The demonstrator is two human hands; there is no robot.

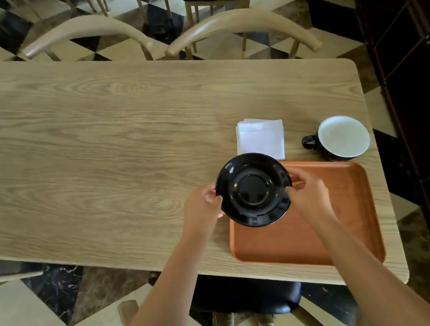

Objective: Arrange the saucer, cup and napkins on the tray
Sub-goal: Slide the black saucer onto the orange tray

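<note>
Head: both hands (202,202) grip black saucer (253,189) (over tray (353,212) corner).

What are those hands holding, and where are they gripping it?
The black saucer, held by its rim: left hand on its left edge, right hand on its right edge, over the tray's corner.

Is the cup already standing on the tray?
No, the cup stands on the table, beyond the tray.
</note>
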